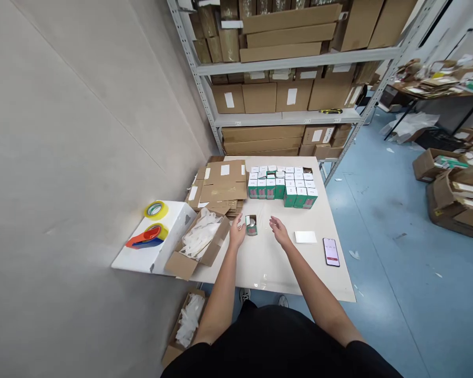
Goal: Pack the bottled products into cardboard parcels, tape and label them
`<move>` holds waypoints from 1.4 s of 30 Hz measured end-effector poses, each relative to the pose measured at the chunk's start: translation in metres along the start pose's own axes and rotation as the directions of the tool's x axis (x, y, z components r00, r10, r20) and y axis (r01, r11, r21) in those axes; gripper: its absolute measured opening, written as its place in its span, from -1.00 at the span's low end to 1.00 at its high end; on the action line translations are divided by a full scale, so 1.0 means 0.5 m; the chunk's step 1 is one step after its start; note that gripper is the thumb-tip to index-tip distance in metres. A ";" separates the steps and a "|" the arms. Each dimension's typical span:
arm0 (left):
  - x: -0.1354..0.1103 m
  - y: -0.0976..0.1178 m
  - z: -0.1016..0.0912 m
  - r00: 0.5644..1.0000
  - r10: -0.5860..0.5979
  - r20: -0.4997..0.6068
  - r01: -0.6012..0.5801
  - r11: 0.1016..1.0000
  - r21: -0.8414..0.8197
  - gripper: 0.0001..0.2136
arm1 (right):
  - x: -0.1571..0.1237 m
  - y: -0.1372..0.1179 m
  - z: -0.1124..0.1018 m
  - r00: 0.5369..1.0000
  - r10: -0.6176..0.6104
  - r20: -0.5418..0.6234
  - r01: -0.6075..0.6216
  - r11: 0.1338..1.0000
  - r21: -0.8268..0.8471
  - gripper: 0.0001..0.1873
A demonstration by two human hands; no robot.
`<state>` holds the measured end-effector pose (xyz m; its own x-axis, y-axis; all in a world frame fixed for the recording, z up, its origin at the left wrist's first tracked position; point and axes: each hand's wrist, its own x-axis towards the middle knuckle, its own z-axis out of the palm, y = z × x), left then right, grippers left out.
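Bare forearms (pixel 220 294) are extending over the white table (pixel 299 275), both hands open and empty, left hand (pixel 236 233) hovering just beside the upright green carton (pixel 251 226), right hand (pixel 279 232) farther right.

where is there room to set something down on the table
Free patches on the table: along the front edge, nearer than the left hand and right hand, and between the white card and the green boxes. Crowded at the back: boxes beside flattened cardboard.

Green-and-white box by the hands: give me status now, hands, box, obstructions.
Left hand open, right beside the small green-and-white box. Right hand open, apart from it. Box not held. Nothing between hands and box.
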<state>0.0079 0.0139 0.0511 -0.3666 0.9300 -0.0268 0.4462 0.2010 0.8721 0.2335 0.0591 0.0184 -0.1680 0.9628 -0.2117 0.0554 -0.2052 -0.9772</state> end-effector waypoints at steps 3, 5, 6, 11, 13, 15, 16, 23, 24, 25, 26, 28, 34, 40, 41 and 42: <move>-0.042 0.001 0.000 1.000 0.005 -0.025 -0.005 1.000 -0.012 -0.44 | -0.020 -0.007 -0.004 0.999 -0.027 0.043 0.026 0.999 0.025 -0.37; -0.068 -0.001 -0.008 0.999 -0.001 -0.047 0.000 1.000 -0.021 -0.45 | -0.030 -0.007 0.007 0.997 -0.031 0.077 0.028 0.999 0.036 -0.37; -0.080 -0.003 -0.016 0.998 -0.007 -0.058 0.005 1.000 -0.029 -0.45 | -0.034 -0.006 0.017 0.995 -0.031 0.096 0.028 0.999 0.036 -0.37; -0.123 -0.024 -0.086 0.989 -0.044 -0.144 0.036 0.998 -0.053 -0.45 | -0.046 0.000 0.103 0.974 -0.064 0.219 0.058 0.998 0.036 -0.39; -0.137 -0.041 -0.123 0.979 -0.060 -0.196 0.052 0.998 -0.046 -0.46 | -0.049 -0.001 0.147 0.960 -0.090 0.267 0.086 0.996 0.026 -0.39; -0.150 -0.062 -0.163 0.965 -0.078 -0.251 0.063 0.996 -0.067 -0.46 | -0.052 -0.007 0.195 0.947 -0.101 0.304 0.108 0.994 -0.007 -0.39; -0.157 -0.074 -0.184 0.957 -0.085 -0.276 0.063 0.994 -0.087 -0.47 | -0.054 -0.011 0.221 0.941 -0.104 0.322 0.118 0.993 -0.026 -0.39; -0.182 -0.168 -0.369 0.880 -0.130 -0.457 0.009 0.966 -0.257 -0.51 | -0.077 -0.066 0.465 0.867 -0.196 0.457 0.264 0.961 -0.088 -0.44; -0.184 -0.182 -0.400 0.866 -0.132 -0.483 -0.008 0.961 -0.277 -0.52 | -0.082 -0.073 0.509 0.852 -0.216 0.477 0.292 0.952 -0.090 -0.44; -0.185 -0.197 -0.431 0.850 -0.134 -0.509 -0.023 0.957 -0.290 -0.53 | -0.087 -0.080 0.556 0.835 -0.235 0.498 0.323 0.941 -0.097 -0.45; -0.186 -0.211 -0.462 0.832 -0.134 -0.538 -0.036 0.955 -0.294 -0.55 | -0.092 -0.087 0.603 0.815 -0.253 0.521 0.359 0.927 -0.111 -0.46; -0.191 -0.242 -0.520 0.792 -0.130 -0.596 -0.058 0.957 -0.285 -0.57 | -0.099 -0.101 0.699 0.772 -0.280 0.571 0.438 0.885 -0.159 -0.45; -0.218 -0.329 -0.667 0.718 -0.177 -0.673 -0.047 0.953 -0.301 -0.60 | -0.105 -0.151 0.954 0.631 -0.367 0.684 0.724 0.595 -0.348 -0.45; -0.237 -0.382 -0.772 0.678 -0.204 -0.706 -0.046 0.947 -0.318 -0.65 | -0.103 -0.169 1.083 0.692 -0.084 0.718 0.715 0.218 -0.664 -0.61; -0.237 -0.386 -0.783 0.672 -0.202 -0.713 -0.054 0.947 -0.318 -0.65 | -0.102 -0.168 1.091 0.696 -0.046 0.717 0.713 0.163 -0.682 -0.65; -0.237 -0.388 -0.791 0.665 -0.200 -0.720 -0.062 0.945 -0.320 -0.66 | -0.101 -0.167 1.096 0.698 -0.025 0.716 0.713 0.124 -0.690 -0.68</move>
<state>-0.3582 -0.2571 0.0783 -0.9205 0.3568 0.1596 0.1835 0.0339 0.9824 -0.3022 -0.0688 0.1005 -0.8233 0.5508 -0.1367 0.5664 0.7824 -0.2589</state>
